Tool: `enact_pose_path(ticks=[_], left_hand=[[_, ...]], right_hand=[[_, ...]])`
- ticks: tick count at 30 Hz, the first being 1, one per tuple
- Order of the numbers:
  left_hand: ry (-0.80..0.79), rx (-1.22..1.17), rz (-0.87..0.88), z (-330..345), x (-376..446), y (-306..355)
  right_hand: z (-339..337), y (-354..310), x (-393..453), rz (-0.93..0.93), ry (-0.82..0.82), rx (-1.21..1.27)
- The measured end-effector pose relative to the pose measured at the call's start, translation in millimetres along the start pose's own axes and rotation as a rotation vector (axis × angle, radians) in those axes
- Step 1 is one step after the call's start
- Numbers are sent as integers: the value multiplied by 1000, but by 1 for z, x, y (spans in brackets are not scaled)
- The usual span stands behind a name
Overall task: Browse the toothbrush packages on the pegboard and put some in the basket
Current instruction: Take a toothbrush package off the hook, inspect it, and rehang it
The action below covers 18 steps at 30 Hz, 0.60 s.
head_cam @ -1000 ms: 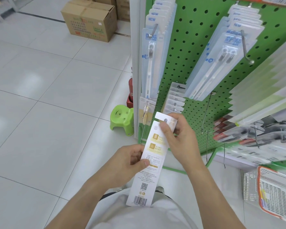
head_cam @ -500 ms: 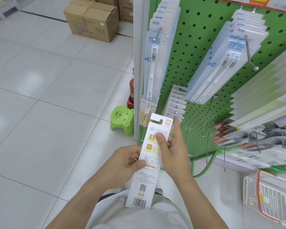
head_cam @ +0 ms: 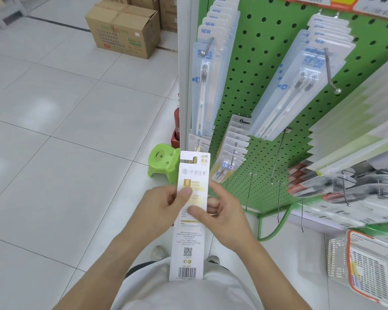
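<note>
A long white toothbrush package (head_cam: 188,240) with gold print, a QR code and a barcode stands upright in front of me, its back side toward me. My left hand (head_cam: 159,209) pinches its left edge with the thumb on the card. My right hand (head_cam: 222,218) grips its right edge, thumb across the print. The green pegboard (head_cam: 260,70) holds rows of clear toothbrush packages (head_cam: 203,86) on hooks, with another row (head_cam: 300,86) to the right. A white plastic basket with an orange rim (head_cam: 367,267) sits on the floor at the lower right.
A small green stool (head_cam: 164,164) and a red fire extinguisher (head_cam: 177,121) stand by the rack's white post. Cardboard boxes (head_cam: 123,30) sit on the tiled floor at the back. Bare metal hooks (head_cam: 278,157) stick out of the lower pegboard. Red-trimmed packages (head_cam: 300,182) hang to the right.
My right hand slid down from the package's top to its middle. The package now stands more upright, and the view has tilted slightly upward.
</note>
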<state>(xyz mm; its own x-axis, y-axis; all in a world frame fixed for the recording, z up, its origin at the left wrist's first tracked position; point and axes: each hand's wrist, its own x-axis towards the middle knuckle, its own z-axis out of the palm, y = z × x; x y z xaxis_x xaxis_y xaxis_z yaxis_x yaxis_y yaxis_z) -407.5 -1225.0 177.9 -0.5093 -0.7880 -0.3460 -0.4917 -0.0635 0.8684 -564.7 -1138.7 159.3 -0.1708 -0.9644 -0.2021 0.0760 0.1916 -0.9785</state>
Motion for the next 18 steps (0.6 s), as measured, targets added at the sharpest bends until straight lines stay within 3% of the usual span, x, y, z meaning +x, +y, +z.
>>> enact_pose_path(ticks=[5, 15, 18], left_hand=[[220, -60, 28, -1, 15, 10], [30, -21, -55, -12, 21, 6], [57, -34, -28, -7, 16, 3]], right_hand=[[2, -3, -3, 24, -56, 8], [-1, 8, -26, 229, -183, -86], [-1, 13, -30, 243, -181, -90]])
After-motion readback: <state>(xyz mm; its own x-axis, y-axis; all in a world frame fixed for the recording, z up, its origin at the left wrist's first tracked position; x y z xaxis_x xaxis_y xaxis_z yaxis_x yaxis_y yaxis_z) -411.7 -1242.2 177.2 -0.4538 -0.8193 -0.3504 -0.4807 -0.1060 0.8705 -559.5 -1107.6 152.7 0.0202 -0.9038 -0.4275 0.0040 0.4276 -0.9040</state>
